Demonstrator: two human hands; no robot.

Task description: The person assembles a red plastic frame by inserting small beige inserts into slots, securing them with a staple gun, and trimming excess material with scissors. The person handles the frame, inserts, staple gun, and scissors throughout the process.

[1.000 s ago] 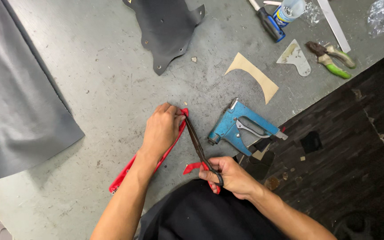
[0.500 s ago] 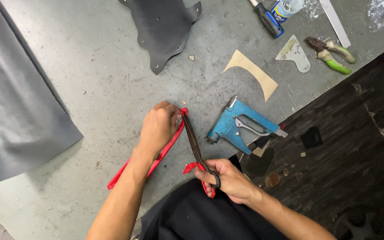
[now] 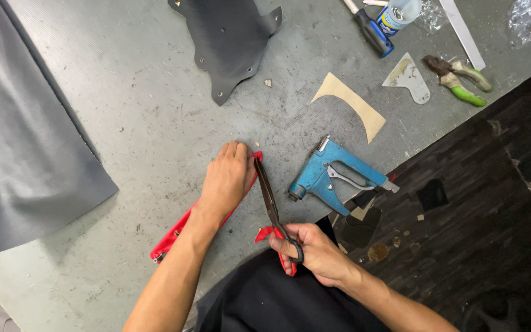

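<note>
Head view: the blue staple gun lies on the grey worktable near its front edge, and serves as the marker for the rest. Just to its left the right hand has its fingers closed through the handles of a pair of scissors, whose dark blades point up and away from the body, running close alongside a long strip of red material. Further left of the staple gun, the left hand lies flat with its fingers together, pressing the upper end of the red material to the table; the strip runs out from under the wrist down to the lower left. A second scrap of red shows at the scissor handles. Behind the staple gun lies a tan curved pattern piece, and behind and left of that a dark leather piece. Far left of the staple gun a large grey sheet drapes over the table. Behind and right of it rest green-handled pliers.
</note>
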